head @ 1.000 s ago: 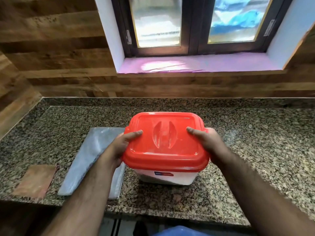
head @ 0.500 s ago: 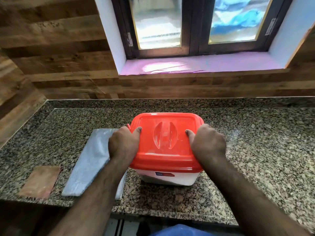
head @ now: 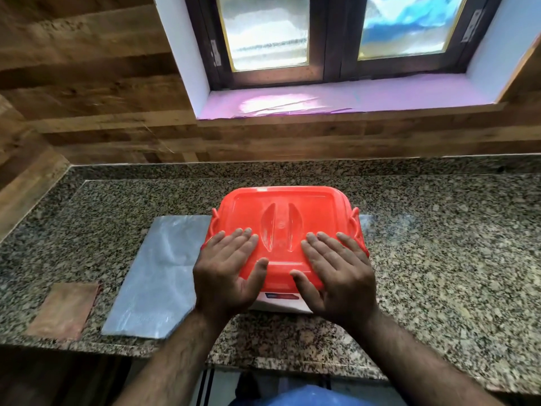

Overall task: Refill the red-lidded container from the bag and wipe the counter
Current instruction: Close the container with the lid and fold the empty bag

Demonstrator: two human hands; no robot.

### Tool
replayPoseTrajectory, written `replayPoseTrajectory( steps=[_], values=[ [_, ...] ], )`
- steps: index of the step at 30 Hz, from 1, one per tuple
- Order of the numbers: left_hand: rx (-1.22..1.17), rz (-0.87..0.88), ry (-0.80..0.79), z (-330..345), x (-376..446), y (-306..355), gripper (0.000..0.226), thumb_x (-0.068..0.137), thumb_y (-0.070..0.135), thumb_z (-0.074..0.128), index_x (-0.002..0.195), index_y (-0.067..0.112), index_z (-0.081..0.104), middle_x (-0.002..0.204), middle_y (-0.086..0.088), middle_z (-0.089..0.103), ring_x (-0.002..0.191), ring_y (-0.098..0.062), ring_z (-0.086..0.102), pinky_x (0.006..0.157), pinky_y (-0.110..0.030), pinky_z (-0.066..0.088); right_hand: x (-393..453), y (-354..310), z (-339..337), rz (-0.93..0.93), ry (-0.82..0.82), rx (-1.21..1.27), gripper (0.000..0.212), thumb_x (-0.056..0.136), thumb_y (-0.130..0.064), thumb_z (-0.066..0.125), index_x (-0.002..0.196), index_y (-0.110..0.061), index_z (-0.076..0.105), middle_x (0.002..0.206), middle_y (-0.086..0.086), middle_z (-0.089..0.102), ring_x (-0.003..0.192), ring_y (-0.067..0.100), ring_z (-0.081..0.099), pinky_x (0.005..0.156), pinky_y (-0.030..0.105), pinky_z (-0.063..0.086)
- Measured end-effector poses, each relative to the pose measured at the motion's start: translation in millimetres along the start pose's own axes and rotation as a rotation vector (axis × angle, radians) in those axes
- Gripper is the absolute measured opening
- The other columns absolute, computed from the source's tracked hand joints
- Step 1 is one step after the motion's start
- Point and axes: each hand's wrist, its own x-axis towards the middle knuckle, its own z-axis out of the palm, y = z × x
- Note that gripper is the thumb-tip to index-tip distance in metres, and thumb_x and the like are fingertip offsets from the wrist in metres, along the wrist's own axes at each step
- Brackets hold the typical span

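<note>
A white container with a red lid [head: 282,209] stands mid-counter on the speckled granite counter [head: 439,259]. My left hand [head: 227,273] lies flat, fingers spread, on the lid's near left part. My right hand [head: 339,273] lies flat on its near right part. Both palms rest on the lid and hold nothing. A strip of the white body with a label [head: 281,298] shows under the lid between my wrists. A flat, empty-looking clear plastic bag [head: 158,273] lies on the counter to the left, partly under the container.
A folded pinkish-brown cloth [head: 66,310] lies near the counter's front left edge. Wood-panelled walls rise behind and at the left. A window with a pink sill [head: 351,98] sits above the back wall. The counter's front edge runs just under my forearms.
My hands moved from gripping the lid's left and right edges to lying flat on top of its near part. The lid now looks seated lower on the container.
</note>
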Motion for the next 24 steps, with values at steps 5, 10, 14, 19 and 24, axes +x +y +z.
replayPoseTrajectory(
  steps=[5,10,14,19,24],
  values=[
    [-0.012,0.124,0.108,20.8,6.9,-14.7,0.045,0.095,0.046,0.067,0.118,0.01,0.084,0.126,-0.007,0.079,0.121,-0.025,0.075,0.107,-0.051,0.053,10.6,16.5,17.3,-0.036,0.098,0.021,0.045,0.097,-0.047,0.071,0.118,-0.009,0.084,0.128,0.008,0.079,0.123,0.026,0.075,0.107,0.053,0.055],
    [-0.033,0.11,0.093,53.5,44.2,-33.0,0.043,0.097,0.047,0.067,0.118,0.013,0.084,0.125,-0.006,0.08,0.12,-0.025,0.075,0.109,-0.05,0.051,42.5,46.8,47.6,-0.043,0.139,0.003,0.043,0.096,-0.047,0.071,0.114,-0.01,0.085,0.123,0.008,0.081,0.118,0.027,0.077,0.107,0.051,0.055],
    [0.024,0.053,-0.177,79.3,100.6,-50.5,0.063,0.107,0.068,0.04,0.139,0.025,0.073,0.142,-0.003,0.072,0.134,-0.033,0.062,0.115,-0.053,0.042,85.9,87.4,78.8,0.008,0.029,-0.043,0.053,0.103,-0.055,0.058,0.122,-0.012,0.082,0.125,0.009,0.08,0.121,0.032,0.075,0.111,0.05,0.049],
    [0.239,-0.161,-0.696,109.2,179.7,-59.6,0.073,0.1,0.08,0.021,0.167,0.053,0.009,0.18,0.0,0.012,0.165,-0.038,0.005,0.131,-0.064,0.005,147.4,118.0,100.9,0.227,-0.395,-0.113,0.071,0.107,-0.069,0.031,0.151,-0.022,0.06,0.157,0.012,0.059,0.148,0.041,0.049,0.12,0.059,0.035],
    [0.238,-0.303,-0.816,126.8,206.3,-53.2,0.076,0.104,0.075,0.023,0.166,0.051,-0.013,0.179,-0.004,-0.018,0.164,-0.037,-0.018,0.132,-0.063,-0.001,170.3,121.1,108.3,0.412,-0.616,-0.182,0.069,0.109,-0.068,0.019,0.17,-0.036,0.02,0.182,0.005,0.002,0.167,0.033,-0.005,0.133,0.061,0.004]
  ],
)
